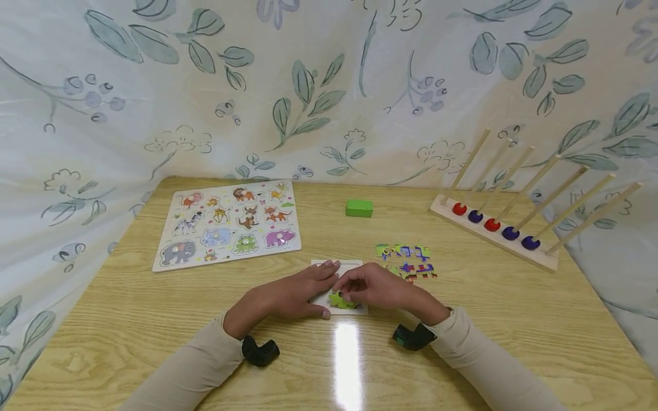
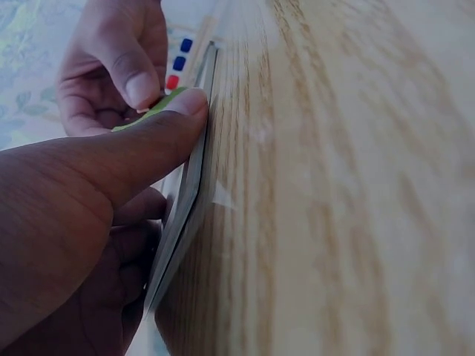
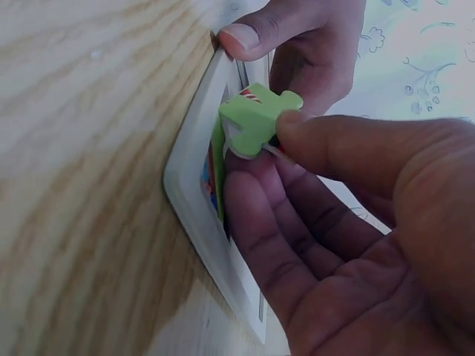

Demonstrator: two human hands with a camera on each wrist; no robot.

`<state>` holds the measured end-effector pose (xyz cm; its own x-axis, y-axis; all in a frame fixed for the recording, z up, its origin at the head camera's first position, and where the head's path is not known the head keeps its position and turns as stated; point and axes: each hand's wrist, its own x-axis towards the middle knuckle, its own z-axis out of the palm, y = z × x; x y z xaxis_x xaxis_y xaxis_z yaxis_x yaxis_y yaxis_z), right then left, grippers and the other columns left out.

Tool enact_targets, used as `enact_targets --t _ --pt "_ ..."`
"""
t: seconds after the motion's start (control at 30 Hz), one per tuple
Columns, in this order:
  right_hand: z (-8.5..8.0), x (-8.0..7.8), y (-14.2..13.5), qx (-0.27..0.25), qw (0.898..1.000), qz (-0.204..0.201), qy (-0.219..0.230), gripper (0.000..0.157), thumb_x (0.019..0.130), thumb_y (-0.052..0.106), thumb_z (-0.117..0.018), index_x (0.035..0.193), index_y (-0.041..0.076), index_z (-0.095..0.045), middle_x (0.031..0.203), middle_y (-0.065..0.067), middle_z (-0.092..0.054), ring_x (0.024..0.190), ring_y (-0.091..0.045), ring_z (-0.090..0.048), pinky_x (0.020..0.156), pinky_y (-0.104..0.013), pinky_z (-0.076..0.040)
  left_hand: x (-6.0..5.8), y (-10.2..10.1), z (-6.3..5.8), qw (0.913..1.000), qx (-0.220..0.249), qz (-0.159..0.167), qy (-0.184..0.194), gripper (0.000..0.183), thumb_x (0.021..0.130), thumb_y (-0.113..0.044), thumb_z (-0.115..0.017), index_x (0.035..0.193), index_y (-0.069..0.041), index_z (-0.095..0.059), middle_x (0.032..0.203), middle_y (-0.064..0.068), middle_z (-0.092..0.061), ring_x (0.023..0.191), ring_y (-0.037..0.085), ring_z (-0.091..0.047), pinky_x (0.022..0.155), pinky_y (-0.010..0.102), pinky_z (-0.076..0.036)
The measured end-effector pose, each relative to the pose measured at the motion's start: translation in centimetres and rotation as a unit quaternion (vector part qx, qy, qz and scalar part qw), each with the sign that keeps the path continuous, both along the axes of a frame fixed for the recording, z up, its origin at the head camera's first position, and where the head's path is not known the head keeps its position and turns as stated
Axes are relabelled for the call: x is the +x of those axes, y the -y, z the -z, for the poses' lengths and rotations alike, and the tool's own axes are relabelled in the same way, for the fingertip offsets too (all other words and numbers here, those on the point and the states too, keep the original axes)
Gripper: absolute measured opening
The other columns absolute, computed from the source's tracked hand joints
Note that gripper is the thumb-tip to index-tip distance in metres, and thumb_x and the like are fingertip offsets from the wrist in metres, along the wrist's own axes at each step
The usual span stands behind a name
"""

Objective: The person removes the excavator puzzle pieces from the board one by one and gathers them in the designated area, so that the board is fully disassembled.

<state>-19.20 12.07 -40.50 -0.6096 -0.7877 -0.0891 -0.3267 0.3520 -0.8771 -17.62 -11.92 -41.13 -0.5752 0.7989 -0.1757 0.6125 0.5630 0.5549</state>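
In the head view, a small white puzzle tray (image 1: 354, 311) lies flat on the table between both hands. My left hand (image 1: 295, 291) rests across its left side with fingers extended, the thumb at the near edge. My right hand (image 1: 382, 290) pinches a light green jigsaw piece (image 3: 249, 119) between thumb and fingers. In the right wrist view this piece is tilted over the tray's recess, its red-and-white striped corner showing. Another green-edged, colourful piece (image 3: 216, 174) sits in the recess below it, partly hidden by the fingers.
Several loose jigsaw pieces (image 1: 418, 268) lie right of the tray. Behind them stand a green block (image 1: 359, 208) and a wooden peg rack (image 1: 493, 234) with red and blue beads. An animal peg puzzle board (image 1: 231, 228) lies at the back left. Patterned cloth (image 1: 329, 85) hangs behind.
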Motion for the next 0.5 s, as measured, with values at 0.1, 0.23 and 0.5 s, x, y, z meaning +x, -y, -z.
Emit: enact_targets --t 0.1,0.23,0.5 --pt "-0.1 0.2 0.0 0.006 1.0 0.0 -0.006 0.018 0.094 0.001 -0.063 0.11 0.0 -0.069 0.092 -0.002 -0.069 0.08 -0.009 -0.06 0.071 -0.025 -0.052 0.0 0.0 0.0 1.0 0.0 0.001 -0.001 0.082 0.095 -0.04 -0.061 0.155 -0.003 -0.019 0.162 0.009 -0.008 0.148 0.024 -0.003 0.117 0.043 -0.014" --pt "-0.2 0.3 -0.2 0.002 1.0 0.015 -0.01 0.02 0.093 0.0 -0.063 0.112 0.0 -0.07 0.095 0.001 -0.068 0.083 -0.009 -0.061 0.073 -0.025 -0.052 0.0 -0.1 -0.1 1.0 -0.001 0.001 -0.004 0.081 0.095 -0.039 -0.062 0.155 -0.003 -0.02 0.162 0.009 -0.008 0.148 0.024 -0.004 0.117 0.042 -0.013" --pt "-0.4 0.1 -1.2 0.007 0.999 0.018 -0.031 0.021 0.094 0.0 -0.061 0.113 0.002 -0.071 0.099 0.002 -0.069 0.085 -0.01 -0.059 0.076 -0.026 -0.052 0.1 -0.1 -0.1 0.9999 -0.012 -0.006 -0.003 0.078 0.095 -0.041 -0.062 0.153 -0.003 -0.026 0.162 0.005 -0.008 0.148 0.02 -0.003 0.117 0.04 -0.014"
